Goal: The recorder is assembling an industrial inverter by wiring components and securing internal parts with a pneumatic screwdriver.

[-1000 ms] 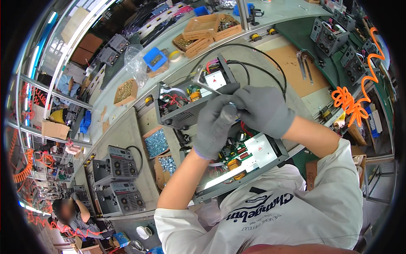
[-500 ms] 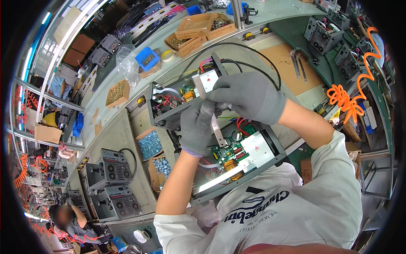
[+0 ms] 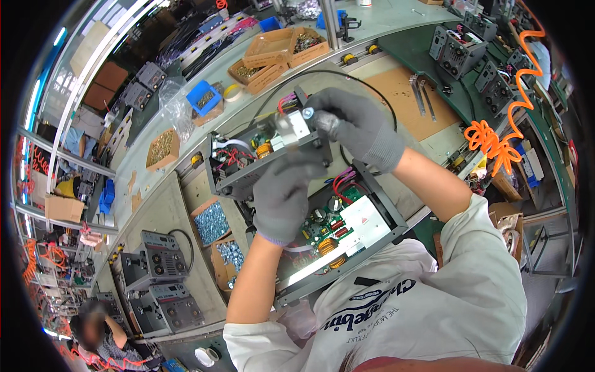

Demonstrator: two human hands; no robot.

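My left hand (image 3: pixel 282 201), in a grey glove, is over the gap between two opened dark metal machine housings. Its fingers are curled and smeared by motion, and a blurred flat metal strip (image 3: pixel 284 128) rises from them. My right hand (image 3: pixel 356 127), gloved alike, is closed in a pinch above the far housing's right end. A small screw with a shiny bluish head (image 3: pixel 308 113) shows at its fingertips. The far housing (image 3: pixel 248 177) holds red wires and a copper coil. The near housing (image 3: pixel 387 232) has a green circuit board (image 3: pixel 319 229) and a white cover plate (image 3: pixel 362 218).
Boxes of bluish screws (image 3: pixel 212 222) stand left of the housings. Finished grey machines (image 3: pixel 162 257) sit further left. Across the bench are cardboard boxes of brass parts (image 3: pixel 162 149) and a blue bin (image 3: pixel 203 97). A black cable (image 3: pixel 390 102) loops behind; an orange coiled hose (image 3: pixel 493 146) hangs right.
My hands have drawn apart, the right one coming off the metal strip and showing a screw at its fingertips. The strip has lifted off the near housing's board. The whole view has shifted slightly.
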